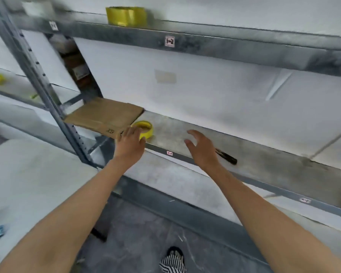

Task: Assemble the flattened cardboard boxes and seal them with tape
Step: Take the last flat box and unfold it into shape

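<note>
Fetching stock: my left hand (131, 139) sits at the near corner of the flat box (104, 115) on the shelf (244, 154), beside the tape (146, 128); blur hides whether its fingers grip. My right hand (200, 146) hovers, fingers apart. Next, I'd slide the box out.

Bright, even lighting; its source cannot be told. Shadows are faint, darkest beneath the lower shelf (244, 154). Motion blur softens everything, heaviest along the top shelf (224, 39) and the left edge. The left hand (130, 139) and right hand (202, 146) look soft-edged. Wide-angle distortion bows the shelf beams.
</note>
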